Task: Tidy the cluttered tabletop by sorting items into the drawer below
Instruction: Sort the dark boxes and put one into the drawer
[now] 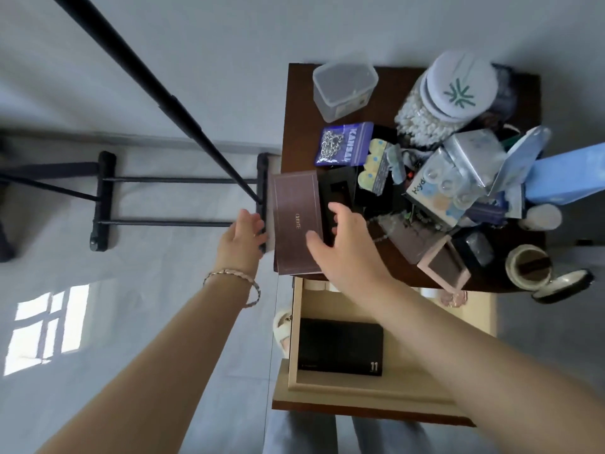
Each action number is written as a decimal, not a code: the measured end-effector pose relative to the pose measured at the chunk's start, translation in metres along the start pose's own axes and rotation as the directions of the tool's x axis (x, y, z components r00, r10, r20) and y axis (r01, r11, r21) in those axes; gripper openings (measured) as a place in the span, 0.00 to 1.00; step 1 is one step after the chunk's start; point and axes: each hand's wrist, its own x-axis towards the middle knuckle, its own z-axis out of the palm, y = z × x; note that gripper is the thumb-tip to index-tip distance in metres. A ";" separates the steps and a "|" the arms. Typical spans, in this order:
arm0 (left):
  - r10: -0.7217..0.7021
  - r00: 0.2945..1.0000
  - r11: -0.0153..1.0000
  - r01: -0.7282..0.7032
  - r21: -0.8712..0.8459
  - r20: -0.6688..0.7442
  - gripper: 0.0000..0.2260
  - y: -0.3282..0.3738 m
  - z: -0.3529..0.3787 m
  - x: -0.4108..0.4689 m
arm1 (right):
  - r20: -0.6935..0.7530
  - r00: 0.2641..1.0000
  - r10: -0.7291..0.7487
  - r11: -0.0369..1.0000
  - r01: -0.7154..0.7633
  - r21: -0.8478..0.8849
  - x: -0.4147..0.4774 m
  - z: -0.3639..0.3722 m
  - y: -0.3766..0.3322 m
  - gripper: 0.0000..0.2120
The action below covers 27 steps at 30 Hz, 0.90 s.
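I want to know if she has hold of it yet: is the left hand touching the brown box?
Touching. The head view shows the left hand pressed against the left edge of the brown box.

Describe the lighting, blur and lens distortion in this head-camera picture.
Head view: soft, even daylight, with a bright window-shaped patch on the floor at lower left. Wide-angle distortion stretches both forearms toward the bottom corners and bows the table edges. The left hand and right hand look slightly soft, and the brown box lettering is blurred.
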 end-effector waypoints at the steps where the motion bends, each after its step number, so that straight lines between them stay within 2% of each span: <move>1: -0.074 0.996 0.997 0.074 -0.006 0.040 0.17 0.007 0.004 0.001 | 0.032 0.998 0.050 0.999 -0.049 -0.004 0.008 0.007 -0.006 0.30; 4: -0.189 0.980 0.981 0.191 -0.038 0.058 0.17 0.015 0.011 -0.001 | 0.051 0.988 0.147 0.984 -0.141 -0.113 0.018 0.030 -0.010 0.40; 7: -0.270 0.958 0.950 0.282 -0.138 0.097 0.19 0.014 0.010 -0.003 | -0.029 0.981 0.192 0.970 -0.194 -0.148 0.017 0.038 -0.005 0.47; 10: -0.288 0.942 0.926 0.320 -0.202 0.175 0.20 0.010 0.007 -0.007 | -0.041 0.970 0.239 0.971 -0.240 -0.023 0.013 0.031 0.002 0.50; 14: -0.109 0.981 0.984 0.130 -0.121 0.160 0.15 0.001 0.007 -0.014 | 0.074 0.992 0.104 0.977 -0.116 0.181 -0.002 0.010 0.000 0.48; 18: -0.138 0.903 0.932 0.257 -0.254 0.406 0.23 0.000 0.015 -0.030 | 0.179 0.984 0.023 0.939 -0.083 0.334 -0.023 -0.013 -0.009 0.46; 21: -0.022 0.934 0.946 0.135 -0.295 0.357 0.18 -0.003 0.026 -0.040 | 0.157 0.987 0.015 0.933 -0.071 0.353 -0.034 -0.028 -0.012 0.42; 25: -0.057 0.957 0.950 0.140 -0.280 0.285 0.20 -0.005 0.039 -0.041 | -0.001 0.999 0.034 0.941 -0.031 0.338 -0.043 -0.034 -0.005 0.41; 27: -0.122 0.972 0.936 0.180 -0.303 0.201 0.21 -0.004 0.039 -0.036 | -0.025 0.999 0.046 0.910 -0.032 0.412 -0.047 -0.040 -0.003 0.40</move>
